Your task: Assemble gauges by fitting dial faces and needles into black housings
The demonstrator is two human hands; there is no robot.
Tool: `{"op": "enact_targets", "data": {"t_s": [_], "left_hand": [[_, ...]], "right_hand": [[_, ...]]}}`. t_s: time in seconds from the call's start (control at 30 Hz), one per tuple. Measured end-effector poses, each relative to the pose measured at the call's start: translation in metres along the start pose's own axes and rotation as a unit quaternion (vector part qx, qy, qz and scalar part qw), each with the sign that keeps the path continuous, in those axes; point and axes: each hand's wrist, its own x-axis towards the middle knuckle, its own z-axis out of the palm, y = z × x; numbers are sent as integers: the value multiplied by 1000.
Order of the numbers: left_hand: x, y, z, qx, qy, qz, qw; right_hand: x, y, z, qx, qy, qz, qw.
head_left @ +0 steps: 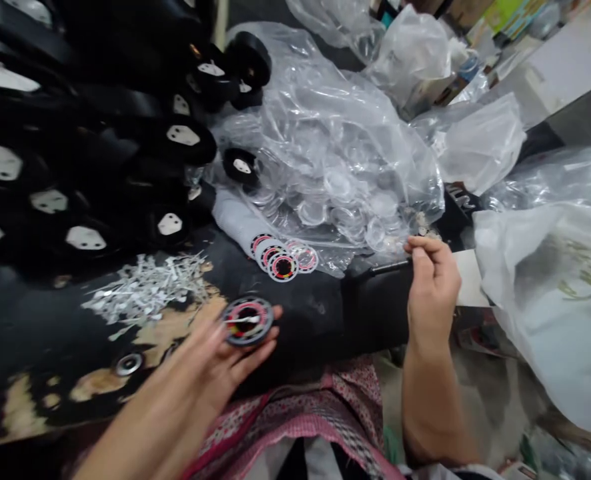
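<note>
My left hand [235,353] holds a round black pressure gauge [248,321], its dial facing up with a white needle across it. My right hand [433,280] is pinched closed at the right, beside small pale pieces [433,235]. A thin black rod-like tool [390,267] lies against that hand; whether the fingers grip it I cannot tell. Overlapping printed dial discs [281,267] fan out from a long stack [238,217] beyond my left hand. To the left is a heap of silvery-white needles [148,290].
Many black gauge housings [183,137] with white plates crowd the left. A clear plastic bag [335,127] of transparent round covers [338,183] spreads over the middle. A white bag [545,320] hangs at the right. A small metal ring [129,364] lies near the worn table edge.
</note>
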Motion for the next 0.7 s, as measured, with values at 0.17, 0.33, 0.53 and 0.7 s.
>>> {"op": "enact_targets", "data": {"t_s": [0.17,0.33,0.53,0.7], "left_hand": [[7,-11,8,-56,-64,-89,992],[6,-9,7,-56,-83,-78,992],[7,-10,8,-94,-131,-51,986],[7,-9,8,-85,-123,-67,987]], "right_hand": [[-5,13,27,211,-63,115,969],[-40,-51,54,406,-247,87,876],[-55,-79,78,362,-391,-96,841],[-47,-78,60,318,-423,-109,842]]}}
